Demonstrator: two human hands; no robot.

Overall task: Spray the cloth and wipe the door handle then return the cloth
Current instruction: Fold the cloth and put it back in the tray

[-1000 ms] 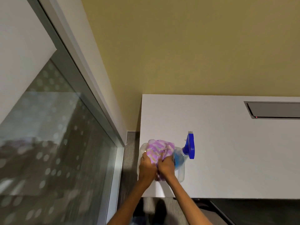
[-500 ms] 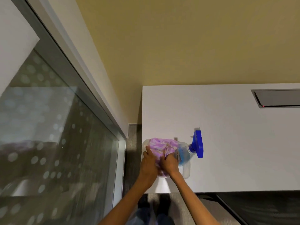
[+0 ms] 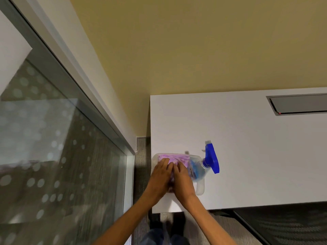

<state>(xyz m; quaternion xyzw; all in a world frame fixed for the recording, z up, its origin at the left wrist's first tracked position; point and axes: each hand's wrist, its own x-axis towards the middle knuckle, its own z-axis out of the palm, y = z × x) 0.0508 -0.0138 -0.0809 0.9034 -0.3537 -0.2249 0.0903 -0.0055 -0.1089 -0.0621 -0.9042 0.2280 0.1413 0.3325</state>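
Purple and white cloth [image 3: 174, 159] lies bunched inside a clear plastic container [image 3: 200, 189] that stands at the near left corner of the white desk [image 3: 256, 152]. Both hands press down on the cloth inside that container: the left hand [image 3: 161, 175] lies flat over the container's left half with its fingers straight and close together, and the right hand [image 3: 183, 179] lies beside it, touching it, its fingers likewise extended onto the fabric. Neither hand is curled round anything; they rest on the cloth with fingers laid out. A spray bottle [image 3: 200, 167] with clear body and blue liquid leans in the right side of the container, its blue trigger head [image 3: 211, 159] jutting out past the container's right rim over the desk. Far to the right of the container, at the back of the desk, a grey recessed panel [image 3: 299, 104] is set into the surface. Behind the container rises a yellow wall [image 3: 194, 50]. To the left of the container, across a strip of grey floor [image 3: 142, 156], stands a glass panel [image 3: 53, 156] with a dotted frosted pattern in a pale frame. Below the container's near edge, past the desk, the person's dark shoes [image 3: 168, 221] show on the floor.
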